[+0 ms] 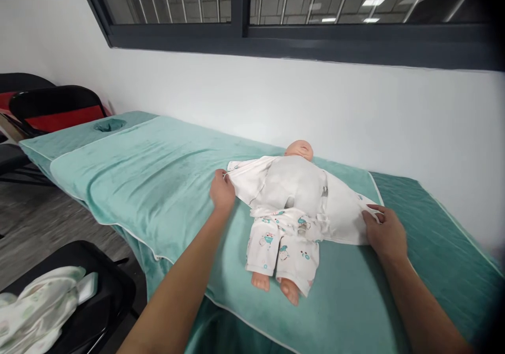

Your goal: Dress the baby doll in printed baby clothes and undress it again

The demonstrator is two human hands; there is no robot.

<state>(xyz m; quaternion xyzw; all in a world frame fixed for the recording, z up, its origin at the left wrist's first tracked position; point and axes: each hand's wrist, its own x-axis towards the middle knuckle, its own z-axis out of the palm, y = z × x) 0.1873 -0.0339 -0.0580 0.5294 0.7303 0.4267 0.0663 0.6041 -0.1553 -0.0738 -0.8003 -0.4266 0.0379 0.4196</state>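
Fingers (225,177) of the left hand (222,192) are pinched shut on the left flap of a white garment (252,178), drawing it out sideways. The right hand (385,232) is closed on the edge of the opposite flap, with its fingertips (369,218) curled over the cloth. The garment lies open under a doll (296,184) that rests between the two hands. Its head points towards the wall (355,112) and its bare feet towards the camera.

The doll wears printed trousers (282,244) with small cartoon animals in teal and brown. Whether any lettering sits among them is too small to tell.

Doll and garment lie on a teal towel (158,175) spread over a padded table, with a face hole (109,125) at the far left end. Beyond that end stands a black chair (59,111) with a red panel. At the lower left a black tray (106,285) holds a bundle of pale patterned cloth (35,309), well apart from the hands. A dark-framed window (276,33) runs along above the wall. Nothing lies between the hands and the garment.
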